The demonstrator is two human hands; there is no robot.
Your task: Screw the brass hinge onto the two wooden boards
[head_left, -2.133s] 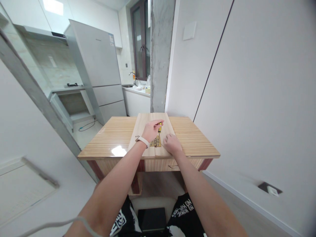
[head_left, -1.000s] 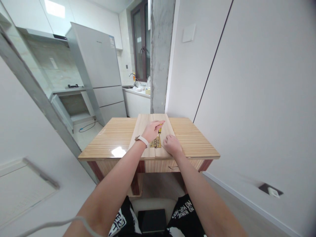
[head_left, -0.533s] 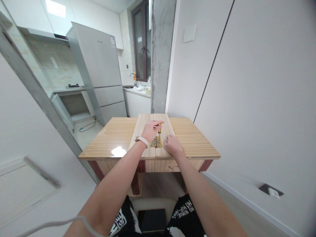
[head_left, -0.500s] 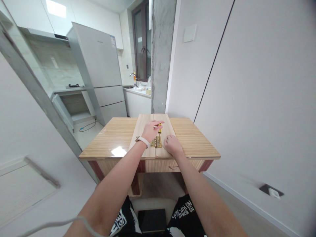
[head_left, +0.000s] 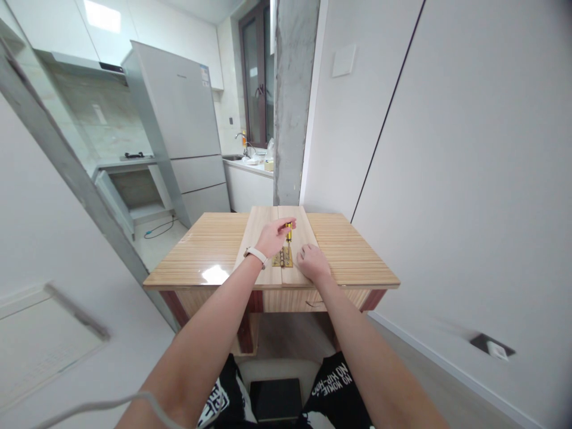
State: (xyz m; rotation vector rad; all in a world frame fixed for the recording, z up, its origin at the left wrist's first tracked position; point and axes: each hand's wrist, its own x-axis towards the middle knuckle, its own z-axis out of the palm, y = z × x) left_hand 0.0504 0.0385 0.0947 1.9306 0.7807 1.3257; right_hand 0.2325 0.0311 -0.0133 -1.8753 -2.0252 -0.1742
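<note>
- Head view: the left hand grasps the yellow handle of a screwdriver, which stands roughly upright over the right leaf of a brass-coloured hinge.
- The right hand has its fingers curled and rests on the right board, beside the hinge; whether it pinches anything small, I cannot tell.
- The hinge lies across the seam between that board and the left board, near their front ends; both boards lie flat on the table.
- Likeliest trouble is the tip slipping out of a screw head, if the handle leans or the push is light; it could scratch the hinge or jab the nearby right hand.
- Whether the tip is seated is too small to see.
- Uneven pressure could skew the hinge or open the seam, as no hand visibly holds the left board down.
</note>
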